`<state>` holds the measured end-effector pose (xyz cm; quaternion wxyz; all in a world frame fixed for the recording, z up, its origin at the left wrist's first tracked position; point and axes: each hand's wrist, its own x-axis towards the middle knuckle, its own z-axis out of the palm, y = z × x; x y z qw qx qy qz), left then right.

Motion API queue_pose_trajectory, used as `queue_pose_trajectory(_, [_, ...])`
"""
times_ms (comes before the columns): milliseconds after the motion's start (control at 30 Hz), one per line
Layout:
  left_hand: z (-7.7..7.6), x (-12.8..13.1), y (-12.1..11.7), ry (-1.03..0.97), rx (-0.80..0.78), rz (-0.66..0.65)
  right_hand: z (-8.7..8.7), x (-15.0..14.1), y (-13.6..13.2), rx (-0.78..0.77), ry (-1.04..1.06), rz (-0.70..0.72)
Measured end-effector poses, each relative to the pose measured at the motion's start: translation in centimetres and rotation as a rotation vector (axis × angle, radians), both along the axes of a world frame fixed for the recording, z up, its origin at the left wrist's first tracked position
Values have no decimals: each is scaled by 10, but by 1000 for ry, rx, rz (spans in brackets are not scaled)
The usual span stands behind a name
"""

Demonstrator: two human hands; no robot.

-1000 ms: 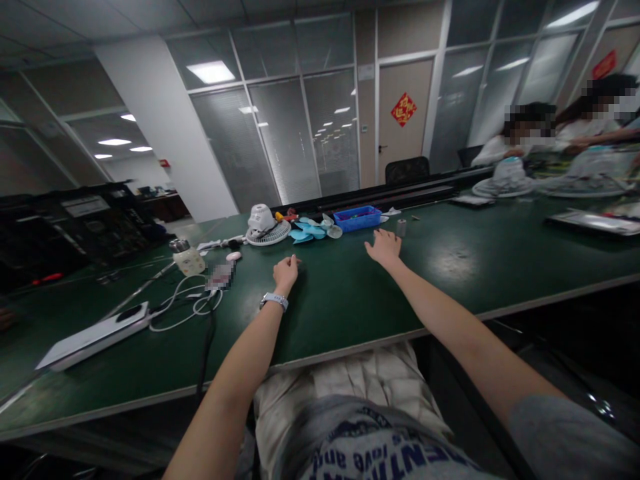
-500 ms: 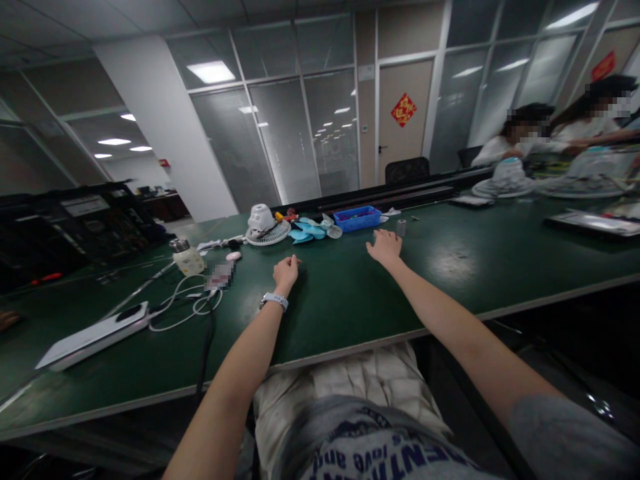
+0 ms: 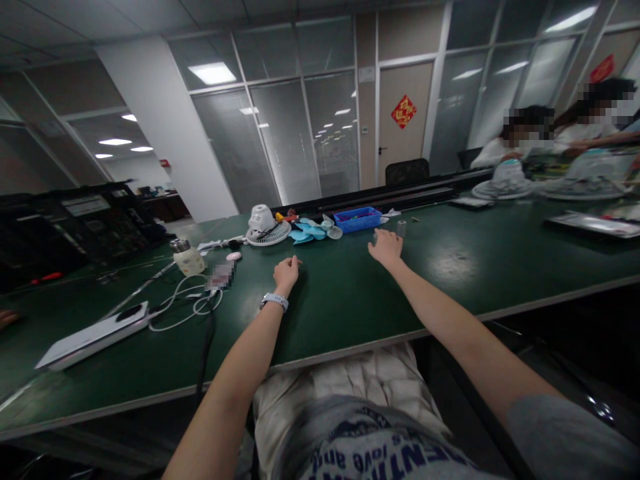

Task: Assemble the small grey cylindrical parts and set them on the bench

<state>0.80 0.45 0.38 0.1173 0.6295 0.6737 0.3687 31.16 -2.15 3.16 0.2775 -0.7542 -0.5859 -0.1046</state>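
Note:
My left hand [image 3: 287, 274], a pale watch on its wrist, rests on the green table [image 3: 330, 300] with its fingers curled in loosely; nothing shows in them. My right hand [image 3: 387, 247] lies palm down further to the right, fingers spread and slightly bent. Just beyond it, close to the fingers, a small grey cylinder [image 3: 401, 228] stands upright. Between and behind the hands are light blue fan blades [image 3: 309, 231] and a blue tray [image 3: 357, 219] with small parts in it. A white fan head with its grille [image 3: 267, 229] sits behind my left hand.
To the left are a white power bank or phone-like device [image 3: 100, 333], white cables [image 3: 197, 305], a bottle [image 3: 187, 258] and a pink round object [image 3: 233, 256]. Two people [image 3: 525, 137] sit at the far right beside white fan parts [image 3: 510, 181]. A flat tablet-like object [image 3: 595, 224] lies at right.
Both hands stay almost where they were, with only a very slight shift of the right hand. The things on the table have not visibly moved.

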Motion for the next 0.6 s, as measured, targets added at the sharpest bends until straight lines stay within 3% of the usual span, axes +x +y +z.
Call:
queue_pose_trajectory(433, [1, 0, -1, -15, -6, -9, -1, 1, 1, -11, -8, 4])
queue_pose_trajectory(600, [0, 0, -1, -13, 4, -10, 1, 1, 1, 70, 60, -15])
